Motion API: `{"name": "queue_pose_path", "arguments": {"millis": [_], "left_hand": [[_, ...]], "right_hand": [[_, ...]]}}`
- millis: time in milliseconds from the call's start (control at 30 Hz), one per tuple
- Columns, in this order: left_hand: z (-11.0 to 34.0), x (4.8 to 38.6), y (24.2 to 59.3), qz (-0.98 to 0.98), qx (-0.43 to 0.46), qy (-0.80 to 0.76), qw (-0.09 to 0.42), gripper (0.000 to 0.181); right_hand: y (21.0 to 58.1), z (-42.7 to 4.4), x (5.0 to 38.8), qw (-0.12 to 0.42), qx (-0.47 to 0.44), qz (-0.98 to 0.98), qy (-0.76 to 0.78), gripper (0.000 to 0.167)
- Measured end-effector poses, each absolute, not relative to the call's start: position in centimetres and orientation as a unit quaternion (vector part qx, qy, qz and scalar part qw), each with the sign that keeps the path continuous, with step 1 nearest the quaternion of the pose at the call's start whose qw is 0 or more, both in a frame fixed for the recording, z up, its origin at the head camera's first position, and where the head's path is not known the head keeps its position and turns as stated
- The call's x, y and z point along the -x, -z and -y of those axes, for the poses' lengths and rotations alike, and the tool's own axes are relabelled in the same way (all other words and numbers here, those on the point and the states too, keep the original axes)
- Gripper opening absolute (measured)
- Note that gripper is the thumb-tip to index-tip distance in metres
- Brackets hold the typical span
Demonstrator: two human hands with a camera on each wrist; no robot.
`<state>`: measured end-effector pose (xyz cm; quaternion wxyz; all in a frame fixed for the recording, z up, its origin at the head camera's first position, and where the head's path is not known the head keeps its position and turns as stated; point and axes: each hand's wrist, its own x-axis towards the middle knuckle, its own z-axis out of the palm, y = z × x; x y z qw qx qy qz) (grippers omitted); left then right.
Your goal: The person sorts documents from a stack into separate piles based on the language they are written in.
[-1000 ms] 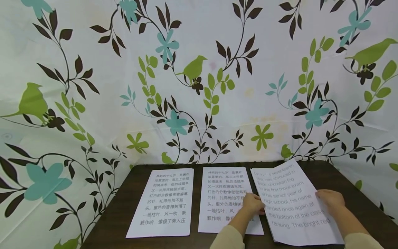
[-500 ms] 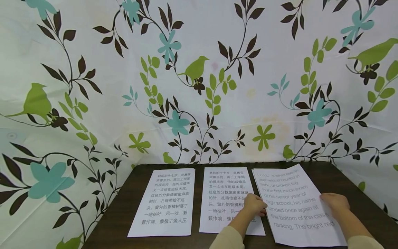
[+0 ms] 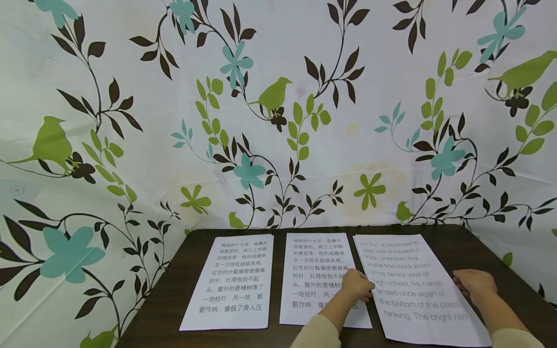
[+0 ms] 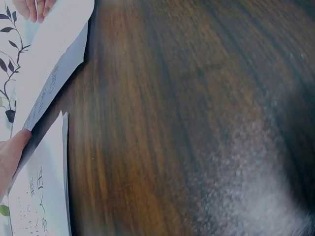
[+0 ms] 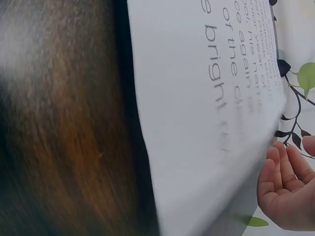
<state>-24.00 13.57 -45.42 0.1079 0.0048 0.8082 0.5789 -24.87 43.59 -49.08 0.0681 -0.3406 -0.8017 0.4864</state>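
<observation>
Printed sheets of paper (image 3: pixel 404 295) with English text on top lie at the right of the table, more than one sheet thick. My left hand (image 3: pixel 358 286) pinches their left edge, over the corner area of the middle sheet (image 3: pixel 304 290), which carries Chinese text. In the left wrist view a fingertip (image 4: pixel 18 140) meets the paper's edge, and a lower printed page shows beneath the top one. Beside the right edge is my right hand (image 3: pixel 476 287). The right wrist view shows its fingers (image 5: pixel 280 169) loosely bent, holding nothing, just off the curved-up sheet.
Another Chinese-text sheet (image 3: pixel 230 285) lies at the left of the dark wooden table (image 3: pixel 156 304). Behind the table hangs a white cloth (image 3: pixel 278 121) patterned with birds, flowers and leaves.
My right hand has let go of the top sheet's right edge and shifted right. The sheet's raised far corner has dropped flatter. My left hand stays at the left edge.
</observation>
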Motion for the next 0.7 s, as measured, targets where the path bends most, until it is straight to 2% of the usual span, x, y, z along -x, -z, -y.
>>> {"name": "queue_pose_path", "arguments": {"millis": [300, 700], "left_hand": [[-12.5, 24.1, 44.8, -0.803, -0.013, -0.583, 0.122, 0.010], [-9.3, 26.1, 44.1, -0.786, -0.012, -0.608, 0.113, 0.027]], "right_hand": [[50.1, -45.1, 25.8, 0.078, 0.341, 0.798, -0.490, 0.042], [44.1, -38.4, 24.7, 0.048, 0.308, 0.806, -0.504, 0.044]]}}
